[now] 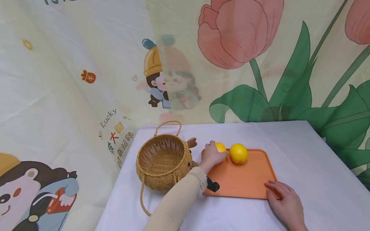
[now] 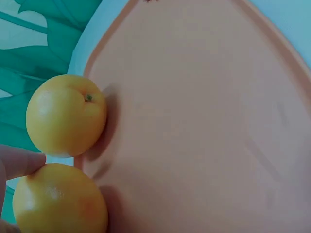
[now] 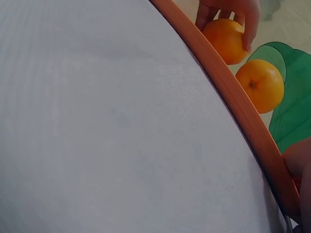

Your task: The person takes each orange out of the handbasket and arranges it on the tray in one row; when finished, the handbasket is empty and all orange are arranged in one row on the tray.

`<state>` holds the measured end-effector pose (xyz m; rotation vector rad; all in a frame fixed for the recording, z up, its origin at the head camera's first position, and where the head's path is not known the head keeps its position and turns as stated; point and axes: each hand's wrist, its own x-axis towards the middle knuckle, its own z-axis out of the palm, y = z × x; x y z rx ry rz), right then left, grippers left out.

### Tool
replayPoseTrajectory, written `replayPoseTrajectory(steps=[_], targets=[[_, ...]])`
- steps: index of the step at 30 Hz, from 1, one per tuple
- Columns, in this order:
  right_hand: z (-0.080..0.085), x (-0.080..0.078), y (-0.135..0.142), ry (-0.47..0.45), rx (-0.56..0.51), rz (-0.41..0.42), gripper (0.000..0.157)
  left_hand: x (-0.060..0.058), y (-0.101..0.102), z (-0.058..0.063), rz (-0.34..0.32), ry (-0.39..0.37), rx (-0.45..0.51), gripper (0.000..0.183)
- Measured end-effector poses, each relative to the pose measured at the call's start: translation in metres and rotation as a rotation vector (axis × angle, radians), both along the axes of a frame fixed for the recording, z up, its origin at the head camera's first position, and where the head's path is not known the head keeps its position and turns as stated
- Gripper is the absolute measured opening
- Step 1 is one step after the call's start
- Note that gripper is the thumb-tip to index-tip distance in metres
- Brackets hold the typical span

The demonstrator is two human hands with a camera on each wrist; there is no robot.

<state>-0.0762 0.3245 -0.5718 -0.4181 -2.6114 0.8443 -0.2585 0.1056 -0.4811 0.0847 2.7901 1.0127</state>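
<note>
Two oranges are at the far side of an orange-coloured rectangular tray (image 1: 242,179). My left hand (image 1: 212,155) grips the left orange (image 1: 220,147), with fingers and thumb around its sides. The left wrist view shows that orange (image 2: 60,201) at the lower left, a fingertip on it. Just beside it, the other orange (image 1: 238,153) sits untouched, its stem end showing in the left wrist view. My right hand (image 1: 286,202) holds the tray's near right corner. In the right wrist view its fingers (image 3: 299,158) are at the tray rim, partly cut off by the frame.
A round wicker basket (image 1: 164,179) stands left of the tray, its handles folded outward and its inside visible. The left forearm passes close to its right side. A white cloth (image 1: 312,160) covers the table, and printed curtains (image 1: 179,19) hang behind and at the left.
</note>
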Motion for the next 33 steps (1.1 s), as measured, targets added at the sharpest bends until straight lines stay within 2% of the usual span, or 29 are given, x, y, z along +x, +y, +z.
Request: replayPoseTrajectory(steps=[8,17,22,33], targets=[[0.0,-0.001,-0.002,-0.008,-0.008,-0.002,0.027,0.002,-0.002,-0.003,-0.008,0.067,0.034,0.081],[0.0,0.0,0.001,0.022,0.002,0.028,0.025,0.002,0.0,-0.011,-0.024,0.121,0.064,0.072],[0.001,0.0,0.002,0.029,0.007,0.042,0.025,0.001,0.001,-0.012,-0.029,0.131,0.08,0.066],[0.0,0.0,-0.001,0.02,0.006,0.024,0.024,0.002,0.002,-0.01,-0.038,0.108,0.11,0.066]])
